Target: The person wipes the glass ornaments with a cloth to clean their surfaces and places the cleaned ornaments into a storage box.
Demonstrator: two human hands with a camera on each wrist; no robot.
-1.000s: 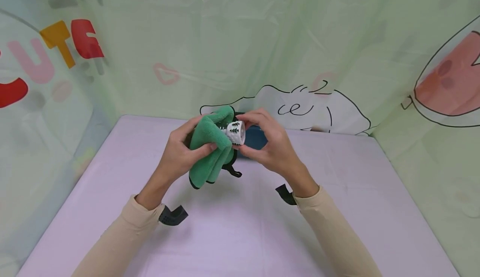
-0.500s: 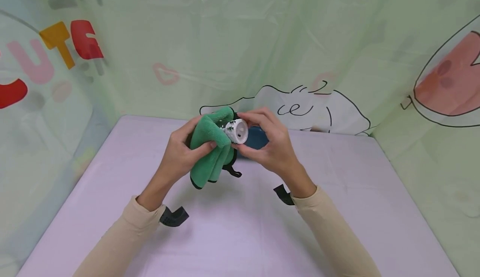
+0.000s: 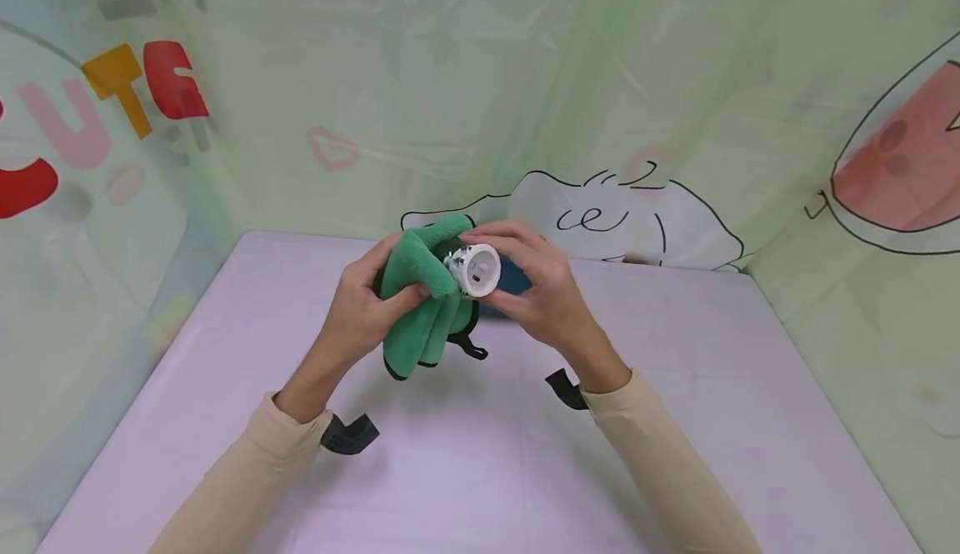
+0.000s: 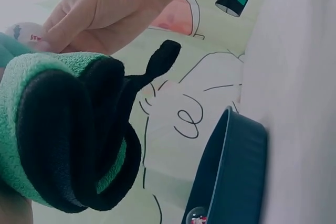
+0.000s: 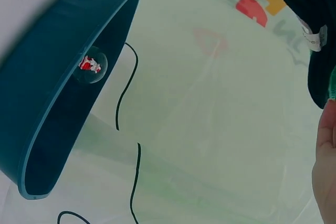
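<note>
In the head view my left hand (image 3: 367, 296) grips a green plush cloth (image 3: 408, 333) with dark trim, its thumb over the front fold. The cloth is bunched around a snow globe (image 3: 482, 272), hiding most of its ball. The globe's white base points its hollow underside toward the head camera. My right hand (image 3: 547, 287) holds this base between thumb and fingers. In the left wrist view the cloth's dark edging and black loop (image 4: 164, 59) hang in front, with the right hand (image 4: 100, 17) behind at the base.
A deep blue tub (image 5: 47, 51) stands on the pale lilac table (image 3: 465, 471), behind the hands. Inside it lies another snow globe (image 5: 90, 65) with a red and white figure. Printed curtains (image 3: 450, 79) enclose the table's back and sides.
The snow globe's base has turned from side-on to underside toward the head camera, tipped by the right hand's fingers. The left hand and cloth stay almost in place.
</note>
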